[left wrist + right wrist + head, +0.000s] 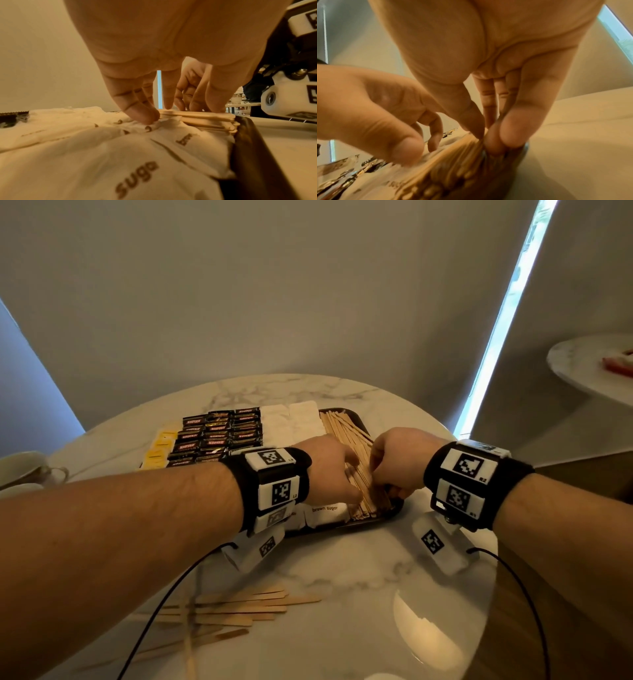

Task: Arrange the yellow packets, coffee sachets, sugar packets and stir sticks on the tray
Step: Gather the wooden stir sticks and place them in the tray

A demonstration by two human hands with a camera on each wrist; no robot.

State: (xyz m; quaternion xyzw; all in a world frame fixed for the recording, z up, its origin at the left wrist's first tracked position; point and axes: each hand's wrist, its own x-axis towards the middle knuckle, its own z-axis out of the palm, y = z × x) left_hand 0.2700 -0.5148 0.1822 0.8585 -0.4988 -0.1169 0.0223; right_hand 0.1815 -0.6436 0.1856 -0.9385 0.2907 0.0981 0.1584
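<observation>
Both hands work the stir sticks [363, 474] at the tray's [394, 508] right end — the left hand [329, 467] with straight fingers pressing, the right hand [397, 463] pinching stick ends — best squared gently against the sugar packets [325, 513], more lying loose on the table [342, 577].

White marble-veined table [308, 570], dark tray [346, 410]

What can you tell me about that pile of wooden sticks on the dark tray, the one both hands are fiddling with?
The stir sticks are thin, flat, pale wooden strips with rounded ends, stacked several layers deep and roughly lengthwise along the right end of the dark tray. They lie beside white brown sugar packets. The left hand touches the pile's top with straight fingers; the right hand presses at its near end. The far ends fan out unevenly. More such sticks lie loose on the marble table.
</observation>
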